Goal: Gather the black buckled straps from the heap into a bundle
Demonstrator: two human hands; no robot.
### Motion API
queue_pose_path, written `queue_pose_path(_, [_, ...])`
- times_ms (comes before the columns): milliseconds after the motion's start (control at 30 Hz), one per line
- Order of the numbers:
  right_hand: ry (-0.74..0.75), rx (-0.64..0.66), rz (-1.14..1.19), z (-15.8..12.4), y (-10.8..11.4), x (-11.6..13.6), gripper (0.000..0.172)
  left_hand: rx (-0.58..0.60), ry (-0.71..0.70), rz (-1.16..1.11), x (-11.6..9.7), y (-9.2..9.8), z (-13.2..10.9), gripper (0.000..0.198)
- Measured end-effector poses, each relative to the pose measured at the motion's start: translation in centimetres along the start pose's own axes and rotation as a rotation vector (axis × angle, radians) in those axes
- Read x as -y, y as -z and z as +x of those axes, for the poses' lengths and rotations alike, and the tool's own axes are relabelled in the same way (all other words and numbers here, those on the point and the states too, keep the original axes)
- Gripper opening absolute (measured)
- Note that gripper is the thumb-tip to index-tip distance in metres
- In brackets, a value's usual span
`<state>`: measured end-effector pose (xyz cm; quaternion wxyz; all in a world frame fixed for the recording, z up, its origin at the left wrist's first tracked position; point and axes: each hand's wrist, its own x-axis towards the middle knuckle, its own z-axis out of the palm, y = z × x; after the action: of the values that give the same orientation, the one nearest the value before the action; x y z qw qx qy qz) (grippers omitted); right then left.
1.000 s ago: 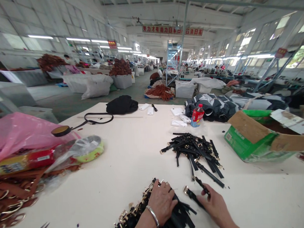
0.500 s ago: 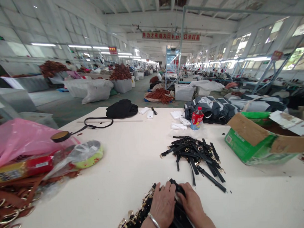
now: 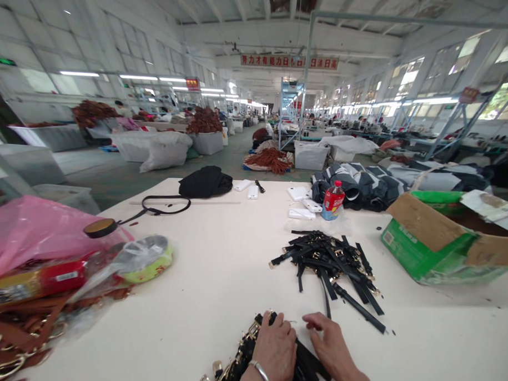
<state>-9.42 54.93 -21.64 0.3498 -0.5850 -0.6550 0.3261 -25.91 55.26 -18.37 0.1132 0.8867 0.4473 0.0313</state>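
Observation:
A row of black straps with gold buckles [image 3: 247,342] lies bunched at the table's near edge. My left hand [image 3: 275,345], with a silver bangle at the wrist, curls its fingers over the top of this bunch and holds it. Just right of it, my right hand [image 3: 329,342] is apart from the bunch's upper end, fingers and thumb parted, with nothing visible in them. Strap tails [image 3: 304,364] run between the two hands, partly hidden. Beyond my right hand is a loose pile of similar black straps [image 3: 327,260], with small buckles.
A green cardboard box [image 3: 426,251] stands open at right. Behind the pile are a red-labelled bottle [image 3: 332,201] and several white devices [image 3: 301,214]. At left lie brown straps [image 3: 17,326], pink plastic [image 3: 42,231] and a tape roll [image 3: 150,258]. A black cloth bundle [image 3: 206,182] sits at the far edge.
My right hand has come away from the bunched straps and opened slightly to the right. My left hand stays on the bunch. The view has shifted a little.

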Motion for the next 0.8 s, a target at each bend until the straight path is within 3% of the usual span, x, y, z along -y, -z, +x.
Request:
queue_pose_path(200, [0.017,-0.414,-0.295,3.7,3.3,-3.7,0.035,0.071,-0.002,0.045,0.0,0.3,0.7,0.032])
queue_pose_path(333, [0.009,-0.537,-0.365,5.7,5.5,-5.6,0.037,0.155,0.038,-0.009,0.2,0.8,1.4,0.034])
queue_pose_path(533, [-0.023,-0.481,-0.315,5.8,6.1,-7.0,0.039,0.215,0.040,0.023,-0.1,0.9,3.1,0.034])
queue_pose_path(633, [-0.075,-0.453,-0.152,4.6,6.2,-4.6,0.039,0.266,0.017,0.036,-0.2,0.8,4.1,0.036])
queue_pose_path(700, [-0.100,-0.355,-0.025,3.2,5.9,-2.2,0.039,0.288,0.011,0.045,-0.1,0.3,4.5,0.039])
queue_pose_path(800, [0.025,-0.184,0.094,0.9,4.1,0.9,0.037,0.297,0.017,0.039,0.2,-1.7,4.9,0.041])
